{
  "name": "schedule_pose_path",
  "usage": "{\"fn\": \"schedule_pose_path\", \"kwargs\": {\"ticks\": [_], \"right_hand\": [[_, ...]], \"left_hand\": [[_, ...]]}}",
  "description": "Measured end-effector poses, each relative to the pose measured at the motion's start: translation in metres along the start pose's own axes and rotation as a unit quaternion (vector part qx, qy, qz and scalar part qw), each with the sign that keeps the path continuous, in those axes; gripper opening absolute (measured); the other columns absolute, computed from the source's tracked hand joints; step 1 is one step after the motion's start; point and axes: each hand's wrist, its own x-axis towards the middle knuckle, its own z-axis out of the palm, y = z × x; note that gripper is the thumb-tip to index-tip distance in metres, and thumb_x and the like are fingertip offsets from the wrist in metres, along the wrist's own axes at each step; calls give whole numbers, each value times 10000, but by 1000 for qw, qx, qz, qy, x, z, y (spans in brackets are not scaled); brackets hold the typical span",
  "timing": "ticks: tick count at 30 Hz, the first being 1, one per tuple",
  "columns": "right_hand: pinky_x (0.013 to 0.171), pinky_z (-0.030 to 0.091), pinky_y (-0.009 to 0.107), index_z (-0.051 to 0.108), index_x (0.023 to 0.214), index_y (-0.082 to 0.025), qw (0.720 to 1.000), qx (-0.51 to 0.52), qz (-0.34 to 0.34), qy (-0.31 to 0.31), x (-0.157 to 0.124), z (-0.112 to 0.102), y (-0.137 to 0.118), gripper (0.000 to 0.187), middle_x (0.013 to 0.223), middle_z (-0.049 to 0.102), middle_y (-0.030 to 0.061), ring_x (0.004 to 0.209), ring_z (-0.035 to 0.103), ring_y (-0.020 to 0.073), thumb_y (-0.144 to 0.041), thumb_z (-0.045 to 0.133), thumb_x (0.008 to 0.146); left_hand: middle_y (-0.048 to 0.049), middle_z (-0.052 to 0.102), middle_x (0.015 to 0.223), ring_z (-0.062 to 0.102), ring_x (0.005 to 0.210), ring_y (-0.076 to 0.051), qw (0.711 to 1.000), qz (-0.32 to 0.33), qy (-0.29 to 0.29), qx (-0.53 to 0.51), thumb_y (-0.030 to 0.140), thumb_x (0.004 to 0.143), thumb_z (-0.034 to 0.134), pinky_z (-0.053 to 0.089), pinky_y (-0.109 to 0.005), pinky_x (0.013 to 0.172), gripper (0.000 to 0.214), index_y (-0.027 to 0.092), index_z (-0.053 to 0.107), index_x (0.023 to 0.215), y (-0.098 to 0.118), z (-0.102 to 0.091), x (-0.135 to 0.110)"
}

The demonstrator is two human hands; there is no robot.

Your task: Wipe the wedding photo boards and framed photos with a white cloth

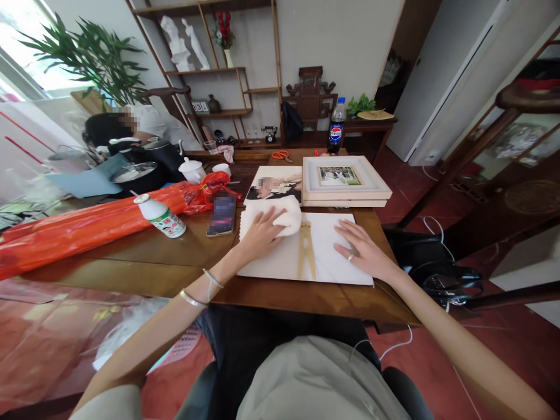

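Head view: your left hand [261,234] rests, fingers extended, on a white cloth [289,210] at the white panel's [273,265] far left; your right hand [361,248] lies flat, fingers spread, opposite. Ideally, press that palm lightly, steadying the panel.

Pale wall [336,35], red tiled floor [402,181], bright window [20,20].

Daylight blows out the window [21,17] at upper left. Wide-angle distortion stretches the borders; pixelation masks the smartphone's screen [221,213].
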Motion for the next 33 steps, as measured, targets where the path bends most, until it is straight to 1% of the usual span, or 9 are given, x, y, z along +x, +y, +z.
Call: {"fn": "schedule_pose_path", "kwargs": {"ticks": [4, 9, 12, 14, 16, 21, 26, 29, 33], "right_hand": [[1147, 289, 520, 458, 1383, -209, 1000, -1, -14, 6, -1, 1, 2, 537, 1505, 363, 122, 1423, 265, 276, -480, 458, 919], [1147, 291, 517, 455, 1386, -202, 1000, -7, -9, 0, 0, -1, 1, 543, 1501, 367, 128, 1419, 270, 286, -477, 454, 918], [1144, 292, 527, 435, 1401, -219, 1000, -7, -10, -6, 0, -2, 0, 539, 1509, 358, 113, 1418, 275, 288, -470, 438, 924], [1145, 291, 528, 433, 1403, -226, 1000, -8, -13, -4, 0, -2, 0, 540, 1508, 362, 108, 1419, 275, 286, -474, 439, 923], [1148, 290, 520, 444, 1395, -220, 1000, -11, -14, -1, 0, -2, 1, 548, 1504, 370, 111, 1420, 276, 283, -486, 450, 917], [1150, 298, 493, 469, 1376, -183, 1000, -21, -21, 4, 0, -1, 2, 549, 1499, 374, 132, 1419, 281, 274, -484, 453, 918], [1148, 297, 502, 479, 1367, -195, 1000, -14, -18, 5, 0, -1, 2, 539, 1497, 380, 125, 1417, 284, 276, -488, 455, 915], [1144, 297, 515, 479, 1365, -207, 1000, -3, -16, 5, 0, -1, 2, 533, 1498, 378, 120, 1418, 279, 282, -487, 460, 911], [1119, 316, 556, 470, 1367, -248, 1000, 19, -15, 18, 0, 0, 2, 512, 1497, 377, 106, 1402, 307, 302, -473, 469, 906]], "left_hand": [[-51, 251, 1547, 203, 1431, -310, 998, 55, 0, -19, 205, 895, 475, 257, -603, 1095, 272, 180, 660, 1093, 24, 3, 10], [-69, 237, 1552, 166, 1438, -324, 987, 148, 4, -62, 202, 861, 517, 176, -620, 1117, 195, 180, 711, 862, 79, -8, -34], [-106, 216, 1556, 155, 1429, -373, 979, 187, 16, -75, 208, 818, 576, 143, -634, 1118, 140, 165, 703, 776, 97, -14, -60], [-121, 228, 1550, 180, 1425, -365, 979, 189, 19, -79, 204, 815, 578, 153, -615, 1127, 131, 165, 701, 790, 98, -15, -64], [-126, 246, 1544, 203, 1425, -339, 983, 167, 18, -74, 197, 836, 552, 178, -592, 1133, 154, 167, 702, 847, 90, -13, -54], [-125, 310, 1520, 246, 1418, -306, 994, 90, 5, -57, 208, 861, 535, 275, -547, 1114, 228, 165, 677, 1034, 63, -5, 3], [-146, 430, 1447, 363, 1362, -290, 997, 70, 15, -29, 226, 898, 497, 317, -492, 1100, 291, 144, 624, 1147, 53, -1, 45], [-165, 476, 1404, 409, 1332, -280, 996, 83, 11, -23, 216, 907, 478, 340, -461, 1086, 292, 124, 620, 1145, 53, -5, 49], [-150, 462, 1418, 388, 1343, -285, 993, 112, -6, -30, 215, 896, 495, 344, -470, 1081, 262, 148, 651, 1095, 66, -14, 27]]}}
